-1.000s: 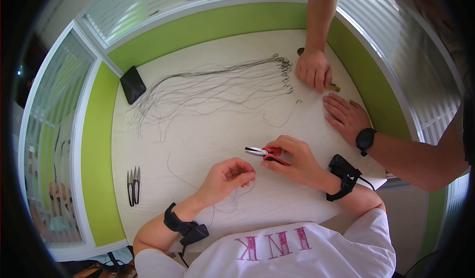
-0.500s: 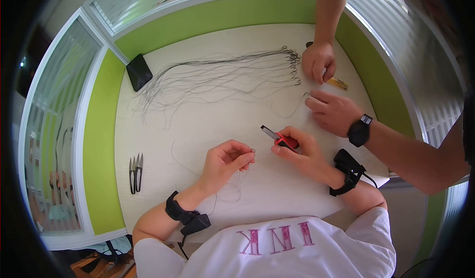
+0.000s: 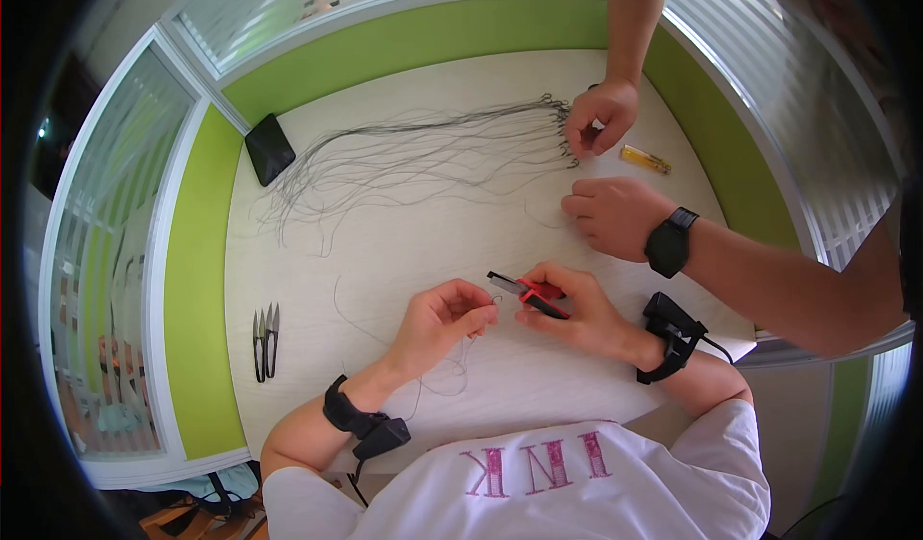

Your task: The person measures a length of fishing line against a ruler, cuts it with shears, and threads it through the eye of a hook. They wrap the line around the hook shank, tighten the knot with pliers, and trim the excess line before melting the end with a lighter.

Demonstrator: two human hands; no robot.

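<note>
My left hand (image 3: 447, 317) pinches a small fish hook (image 3: 497, 300) between thumb and fingertips. A thin fishing line (image 3: 452, 388) trails from it in loose loops over the table. In my right hand (image 3: 586, 311) are pliers (image 3: 543, 295) with red and black handles. Their metal jaws point left, just above and beside the hook, apart from it as far as I can see. Farther back lies a bundle of hooked fishing lines (image 3: 413, 126), the hooks gathered at its right end.
A co-worker's hand (image 3: 604, 117) is over the hooks; the other co-worker's hand (image 3: 620, 218) rests nearer. A yellow tool (image 3: 645, 160) lies beside them. Thread snips (image 3: 266, 343) sit at left, a black object (image 3: 269, 149) at back left. Green partitions (image 3: 413, 42) border the white table (image 3: 336, 348).
My right hand has moved left, bringing the pliers closer to the hook. One co-worker's hand has left the yellow tool for the hooks; the other has shifted left.
</note>
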